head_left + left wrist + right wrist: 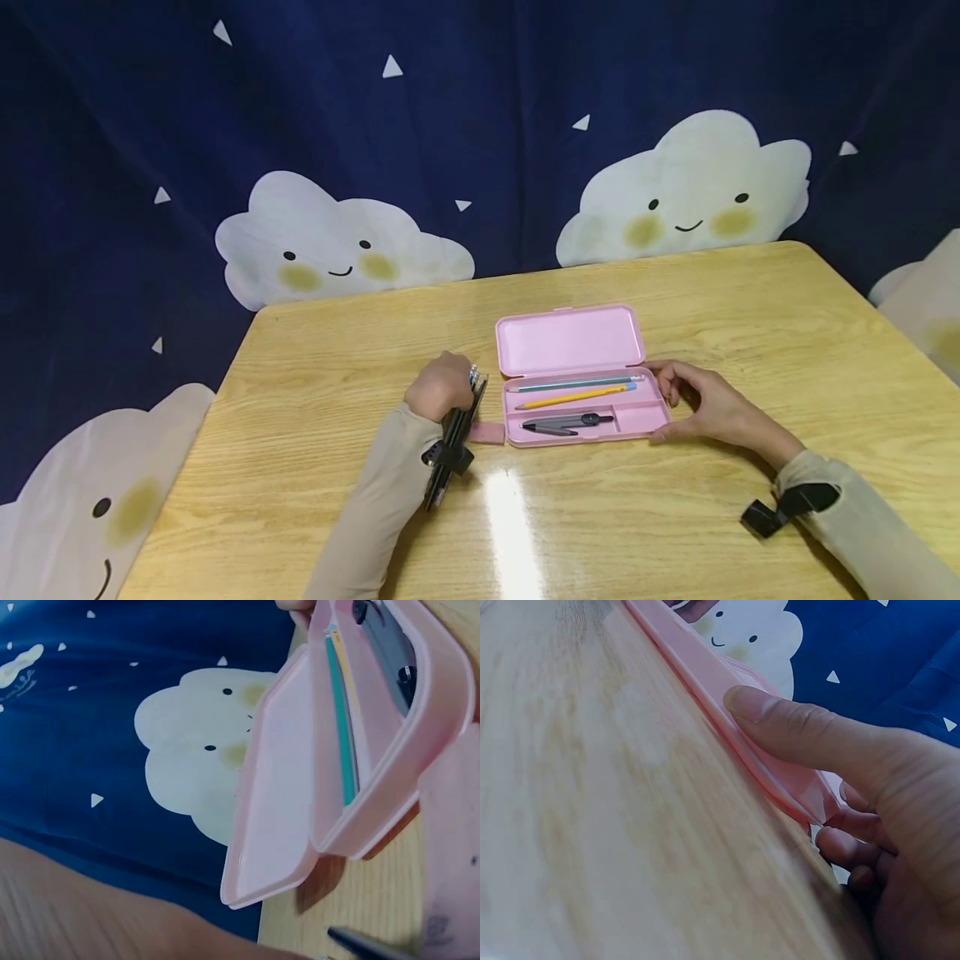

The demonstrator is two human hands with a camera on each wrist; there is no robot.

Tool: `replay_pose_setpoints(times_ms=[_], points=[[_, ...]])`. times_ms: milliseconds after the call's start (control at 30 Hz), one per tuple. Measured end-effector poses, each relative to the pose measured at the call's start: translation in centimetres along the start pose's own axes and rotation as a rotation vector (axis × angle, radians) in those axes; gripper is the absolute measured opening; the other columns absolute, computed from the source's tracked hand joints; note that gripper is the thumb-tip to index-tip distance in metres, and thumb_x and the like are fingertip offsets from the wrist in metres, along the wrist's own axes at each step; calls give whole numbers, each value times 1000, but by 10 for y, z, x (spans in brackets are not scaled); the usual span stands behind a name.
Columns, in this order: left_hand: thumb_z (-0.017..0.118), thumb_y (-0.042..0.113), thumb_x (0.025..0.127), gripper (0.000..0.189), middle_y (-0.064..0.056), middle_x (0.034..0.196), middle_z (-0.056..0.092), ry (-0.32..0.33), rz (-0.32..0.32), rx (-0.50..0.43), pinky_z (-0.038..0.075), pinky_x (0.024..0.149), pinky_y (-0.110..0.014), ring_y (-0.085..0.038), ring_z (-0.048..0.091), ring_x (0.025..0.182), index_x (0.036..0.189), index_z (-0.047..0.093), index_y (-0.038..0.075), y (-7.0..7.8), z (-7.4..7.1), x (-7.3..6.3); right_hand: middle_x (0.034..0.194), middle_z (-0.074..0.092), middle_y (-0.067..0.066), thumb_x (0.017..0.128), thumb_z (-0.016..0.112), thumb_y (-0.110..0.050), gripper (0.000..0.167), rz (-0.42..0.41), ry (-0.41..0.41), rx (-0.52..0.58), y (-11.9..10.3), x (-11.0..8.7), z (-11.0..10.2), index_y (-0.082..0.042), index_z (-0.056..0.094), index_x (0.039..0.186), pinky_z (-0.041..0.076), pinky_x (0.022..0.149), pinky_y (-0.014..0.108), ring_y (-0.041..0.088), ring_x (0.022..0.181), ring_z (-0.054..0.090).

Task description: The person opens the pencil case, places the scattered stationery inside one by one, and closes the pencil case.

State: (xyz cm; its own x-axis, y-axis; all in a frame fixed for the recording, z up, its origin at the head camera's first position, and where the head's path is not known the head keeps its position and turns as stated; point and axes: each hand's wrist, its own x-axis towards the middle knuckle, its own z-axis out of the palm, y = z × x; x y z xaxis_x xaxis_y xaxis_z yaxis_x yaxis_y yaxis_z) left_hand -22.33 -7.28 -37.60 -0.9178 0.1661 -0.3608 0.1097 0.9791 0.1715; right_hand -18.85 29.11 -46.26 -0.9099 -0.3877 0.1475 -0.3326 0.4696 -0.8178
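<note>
A pink pencil case (585, 443) lies on the table with its lid (566, 342) raised at the back. My right hand (708, 406) grips its right end, thumb (780, 727) along the front wall and fingers round the corner. The back compartment holds a green pencil (573, 384) and a yellow pencil (576, 397); a grey drawing compass (562, 423) lies in the front one. My left hand (444, 387) is low, left of the case, knuckles up, its fingertips hidden. Close by it show a dark, thin tip (367, 945) and a flat pink strip (454, 847); I cannot tell whether it holds anything.
The wooden table (315, 400) reaches back to a dark blue curtain (517, 125) printed with clouds. Black straps with devices sit on both wrists. The pink strip lies right at the case's left end.
</note>
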Motion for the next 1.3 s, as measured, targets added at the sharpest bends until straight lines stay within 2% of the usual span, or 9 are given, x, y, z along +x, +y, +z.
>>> replay_pose_setpoints(times_ms=[133,367,667,900,1300], points=[[64,-2,76,7,-11,77,55,-5,9,-1,41,48,-28,-19,49,60,81,60,1,1,1,3,124,55,13,55,95,-25,60,-1,7,1,-1,-1,0,-7,47,86,33,92,8,7,113,45],[67,-5,73,12,-11,78,57,4,42,8,44,50,-28,-20,51,61,81,60,1,1,4,5,113,54,12,55,95,-20,59,-42,9,20,-3,-1,1,-7,48,87,38,76,18,12,97,45],[63,-3,80,7,-10,77,55,-20,47,1,41,50,-27,-19,49,62,83,59,2,2,3,8,113,53,12,55,95,-18,59,-48,6,44,-3,-1,1,-6,48,87,38,77,18,12,98,44],[69,3,77,11,-11,80,58,36,71,-7,43,53,-29,-21,52,66,84,61,1,-1,2,7,114,53,13,55,95,-17,58,-53,2,62,-3,-1,1,-6,47,87,38,76,19,13,98,45],[64,6,83,8,-13,88,60,62,72,32,46,60,-35,-21,52,72,89,62,2,-1,1,5,117,54,15,55,95,-17,58,-54,6,53,-3,-1,1,-6,47,87,39,77,17,13,100,45]])
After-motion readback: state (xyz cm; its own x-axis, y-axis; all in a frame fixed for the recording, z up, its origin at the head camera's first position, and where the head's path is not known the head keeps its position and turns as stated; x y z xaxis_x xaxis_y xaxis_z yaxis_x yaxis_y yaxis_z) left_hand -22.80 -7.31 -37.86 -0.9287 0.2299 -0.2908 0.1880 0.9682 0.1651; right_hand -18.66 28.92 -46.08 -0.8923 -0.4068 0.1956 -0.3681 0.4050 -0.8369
